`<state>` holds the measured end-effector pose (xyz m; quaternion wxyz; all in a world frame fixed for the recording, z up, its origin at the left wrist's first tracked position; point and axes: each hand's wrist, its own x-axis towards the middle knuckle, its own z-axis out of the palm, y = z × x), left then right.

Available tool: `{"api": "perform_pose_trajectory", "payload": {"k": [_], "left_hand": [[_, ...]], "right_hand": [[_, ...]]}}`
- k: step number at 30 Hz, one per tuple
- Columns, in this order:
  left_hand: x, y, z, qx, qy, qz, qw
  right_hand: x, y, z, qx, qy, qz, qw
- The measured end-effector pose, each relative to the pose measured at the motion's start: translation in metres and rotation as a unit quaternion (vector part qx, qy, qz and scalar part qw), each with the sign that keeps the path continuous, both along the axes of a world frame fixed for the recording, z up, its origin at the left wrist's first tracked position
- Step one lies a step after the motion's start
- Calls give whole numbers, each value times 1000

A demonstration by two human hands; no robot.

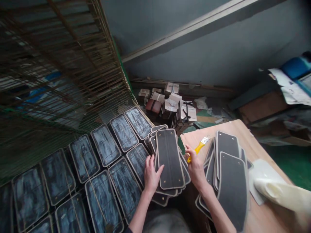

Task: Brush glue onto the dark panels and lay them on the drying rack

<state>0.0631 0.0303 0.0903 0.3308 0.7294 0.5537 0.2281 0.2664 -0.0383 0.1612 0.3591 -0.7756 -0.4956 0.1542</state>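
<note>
My left hand (152, 174) rests at the left edge of a stack of black panels with pale edging (170, 158), its thumb over the top panel and fingers spread along the side. The top panel has rounded corners, small metal studs and a lengthwise seam. In my right hand (196, 168) is a yellow-handled paintbrush (199, 147), bristles pointing up and away, whitish at the tip. A second pile of black panels (232, 181) lies on the wooden table beside my right forearm.
Whitish-streaked panels (104, 145) lie in rows on a wire rack at left, with more wire racks (73, 48) tilted above. The wooden table (264, 168) holds a cream-coloured container (279, 191) at right. Tied bundles (172, 105) stand on the floor by the wall.
</note>
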Motion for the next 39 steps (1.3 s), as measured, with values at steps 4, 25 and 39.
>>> {"api": "perform_pose_trajectory", "payload": {"k": [4,25,39], "left_hand": [[-13,-14,17,44,41,-35,998],[-14,-58,13,-283,79,-15,956],[-1,-67,26,-284,78,16,956]], "right_hand": [[36,-84,68,-32,-11,10,999],[213,-334,0,-62,-86,-388,915],[230,-342,-20,-106,-142,-315,932]]}}
